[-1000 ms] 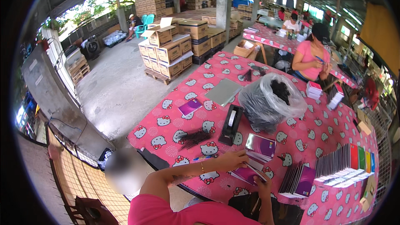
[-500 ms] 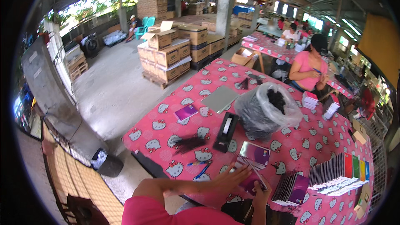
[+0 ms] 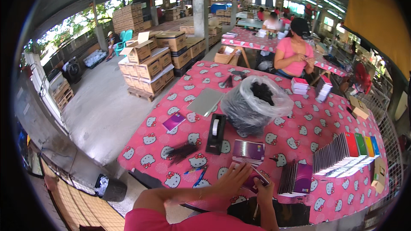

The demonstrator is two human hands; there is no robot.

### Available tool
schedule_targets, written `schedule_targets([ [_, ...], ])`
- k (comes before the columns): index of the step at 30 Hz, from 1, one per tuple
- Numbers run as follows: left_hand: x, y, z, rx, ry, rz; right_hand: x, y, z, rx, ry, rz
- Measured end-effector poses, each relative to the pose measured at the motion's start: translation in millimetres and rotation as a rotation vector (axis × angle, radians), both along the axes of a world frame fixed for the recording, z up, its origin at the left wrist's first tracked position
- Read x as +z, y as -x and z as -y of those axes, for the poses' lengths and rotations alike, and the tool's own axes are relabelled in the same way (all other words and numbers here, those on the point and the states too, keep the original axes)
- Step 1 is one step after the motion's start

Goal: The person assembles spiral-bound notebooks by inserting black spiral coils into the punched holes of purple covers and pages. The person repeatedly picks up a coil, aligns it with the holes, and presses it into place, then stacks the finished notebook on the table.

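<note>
On the near part of the table, my left hand (image 3: 233, 179) lies with fingers stretched across a purple spiral notebook (image 3: 250, 182). My right hand (image 3: 264, 191) grips that notebook's right end, thumb on top. A thin light stick-like object (image 3: 255, 212) shows below the right palm; its kind is unclear. Just beyond my hands sits a small stack of purple notebooks (image 3: 249, 149). To the right stands a row of spiral notebooks with a purple cover (image 3: 303, 179). Blue pen-like tools (image 3: 198, 176) lie left of my left hand.
A black tape dispenser (image 3: 214, 139), dark strands (image 3: 182, 152) and a plastic bag of black pieces (image 3: 252, 113) occupy the pink-covered table (image 3: 145, 152). Notebooks with coloured covers (image 3: 338, 156) line the right side. Across the table a co-worker (image 3: 293, 55) handles something small.
My view has turned and tilted slightly, shifting the background leftward. Both hands stay at the notebook, which looks lower and flatter than before.
</note>
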State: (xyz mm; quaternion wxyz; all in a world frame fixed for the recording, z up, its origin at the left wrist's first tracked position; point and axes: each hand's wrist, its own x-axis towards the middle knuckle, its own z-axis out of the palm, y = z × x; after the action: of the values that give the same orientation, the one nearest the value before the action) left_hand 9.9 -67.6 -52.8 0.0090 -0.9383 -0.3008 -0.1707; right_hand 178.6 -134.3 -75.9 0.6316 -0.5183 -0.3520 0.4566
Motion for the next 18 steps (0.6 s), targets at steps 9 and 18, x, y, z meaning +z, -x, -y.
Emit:
schedule_targets([
  [9, -26, 5, 5, -0.041, 0.015, -0.044, -9, -3, 1, 0.048, 0.08, -0.024],
  [18, -49, 12, 12, -0.168, -0.035, 0.168, -16, -1, 3, 0.081, 0.049, -0.06],
])
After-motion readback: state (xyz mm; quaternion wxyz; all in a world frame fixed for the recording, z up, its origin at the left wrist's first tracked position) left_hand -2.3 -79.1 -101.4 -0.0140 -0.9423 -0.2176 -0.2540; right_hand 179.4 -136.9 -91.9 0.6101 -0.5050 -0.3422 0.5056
